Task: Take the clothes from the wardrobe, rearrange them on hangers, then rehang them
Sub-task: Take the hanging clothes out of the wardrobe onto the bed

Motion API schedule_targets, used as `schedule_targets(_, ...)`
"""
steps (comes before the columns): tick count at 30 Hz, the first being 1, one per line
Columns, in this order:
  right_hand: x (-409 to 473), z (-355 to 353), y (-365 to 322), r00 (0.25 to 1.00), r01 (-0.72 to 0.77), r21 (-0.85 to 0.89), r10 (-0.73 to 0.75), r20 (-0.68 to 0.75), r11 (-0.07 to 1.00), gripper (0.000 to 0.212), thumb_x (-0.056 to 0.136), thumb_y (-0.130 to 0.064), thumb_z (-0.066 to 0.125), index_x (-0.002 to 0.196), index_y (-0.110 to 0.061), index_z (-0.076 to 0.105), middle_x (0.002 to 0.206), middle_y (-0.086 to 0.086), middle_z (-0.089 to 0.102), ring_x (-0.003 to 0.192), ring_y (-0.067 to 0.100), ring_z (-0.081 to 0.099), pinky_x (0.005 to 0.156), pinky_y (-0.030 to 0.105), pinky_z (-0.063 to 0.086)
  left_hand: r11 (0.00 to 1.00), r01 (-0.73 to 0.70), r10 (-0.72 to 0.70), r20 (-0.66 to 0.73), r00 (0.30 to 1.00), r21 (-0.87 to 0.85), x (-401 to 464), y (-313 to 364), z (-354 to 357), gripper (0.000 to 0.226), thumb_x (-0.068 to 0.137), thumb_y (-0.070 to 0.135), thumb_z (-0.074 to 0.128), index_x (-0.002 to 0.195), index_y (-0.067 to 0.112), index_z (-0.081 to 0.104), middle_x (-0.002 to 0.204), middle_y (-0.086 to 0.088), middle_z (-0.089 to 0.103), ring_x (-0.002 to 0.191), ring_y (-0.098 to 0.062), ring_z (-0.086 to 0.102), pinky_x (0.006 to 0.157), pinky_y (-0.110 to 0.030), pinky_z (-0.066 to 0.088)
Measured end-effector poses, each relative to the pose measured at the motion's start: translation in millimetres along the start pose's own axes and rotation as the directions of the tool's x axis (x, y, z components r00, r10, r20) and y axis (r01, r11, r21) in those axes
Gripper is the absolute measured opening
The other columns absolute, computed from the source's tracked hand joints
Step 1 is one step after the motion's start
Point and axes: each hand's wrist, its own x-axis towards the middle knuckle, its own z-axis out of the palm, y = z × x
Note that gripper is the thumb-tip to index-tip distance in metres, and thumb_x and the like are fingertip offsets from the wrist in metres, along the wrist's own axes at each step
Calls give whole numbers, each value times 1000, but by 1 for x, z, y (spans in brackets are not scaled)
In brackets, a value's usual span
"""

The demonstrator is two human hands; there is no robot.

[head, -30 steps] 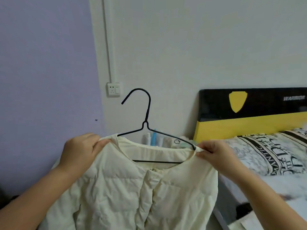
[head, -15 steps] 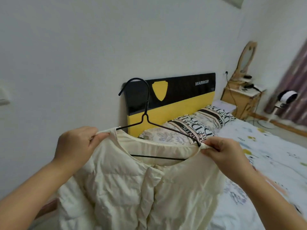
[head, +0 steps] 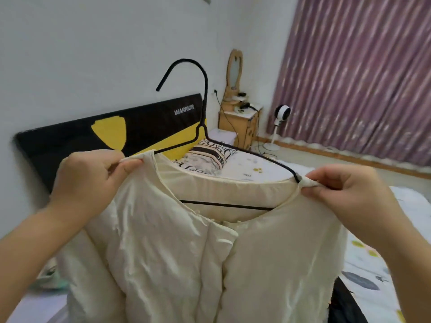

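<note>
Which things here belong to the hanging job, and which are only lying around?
For the job: cream jacket, black hanger, left hand, right hand.

Only lying around: pillow, fan, bedside cabinet, mirror, curtain.

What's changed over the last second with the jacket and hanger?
The view has swung right, from the wall socket to the bed's headboard, nightstand and curtain. The cream jacket on the black hanger was carried along. Unchanged: the left hand and right hand still pinch its shoulders.
</note>
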Motion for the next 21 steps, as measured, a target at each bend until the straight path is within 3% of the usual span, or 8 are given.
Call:
schedule_targets(5,36,-23,26,986,-41,-37,35,-165,998,30,77,-6,72,73,-35,70,63,-16,69,51,-6,57,51,6,44,988,-108,108,-4,994,-111,62,15,64,62,87,51,39,47,5,48,40,-4,37,39,-26,39,45,-23,26)
schedule_targets(10,66,-17,78,961,-181,-78,159,-227,980,29,79,-3,69,63,-27,69,67,-12,70,52,-7,55,52,5,41,960,-109,144,121,982,-258,93,22,151,65,83,58,36,51,4,53,43,-2,40,46,-28,41,47,-33,33)
schedule_targets(13,80,-8,112,953,-249,-107,223,-207,963,28,80,-2,67,66,-27,69,70,-2,70,64,3,58,64,19,46,952,-89,149,190,970,-292,101,26,200,56,87,53,50,48,14,47,44,9,33,51,-25,39,46,-31,24)
schedule_targets(16,97,0,144,941,-297,-127,267,-206,947,25,81,-1,65,69,-22,69,77,8,69,73,18,58,70,31,44,949,-69,149,245,958,-307,110,27,246,47,89,43,51,49,21,38,46,10,34,54,-24,40,48,-31,19)
schedule_targets(21,135,15,210,926,-333,-182,285,-247,925,15,83,0,61,74,-12,64,68,4,58,66,13,47,58,11,33,964,-41,124,307,943,-264,131,35,324,48,91,44,48,51,20,36,49,4,38,54,-23,38,45,-29,14)
